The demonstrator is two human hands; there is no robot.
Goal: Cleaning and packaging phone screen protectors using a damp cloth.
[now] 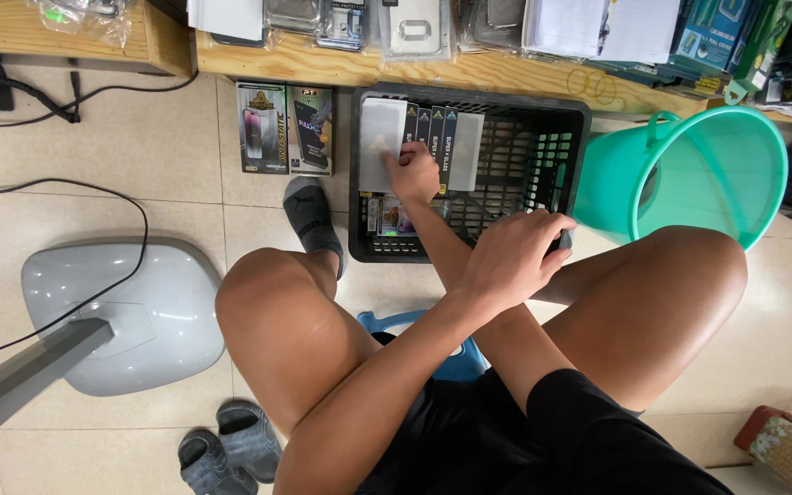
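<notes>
I sit on a low blue stool [387, 321] with my forearms crossed over a black plastic basket [543, 151] on the floor. My right hand [414, 172] reaches into the basket's left half, fingers curled on a row of flat packages [433, 128], black ones and a pale grey one, standing on edge. More small packs [387, 220] lie beneath them. My left hand [513, 255] crosses over the right forearm and grips the basket's near rim at its right side.
A teal bucket [708, 170] lies tipped right of the basket. Two boxed packs [284, 128] lean against the wooden shelf [506, 69] of packaged goods. A grey fan base [139, 312] with cable stands left. Grey slippers [231, 449] and a patterned pouch [790, 449] lie near.
</notes>
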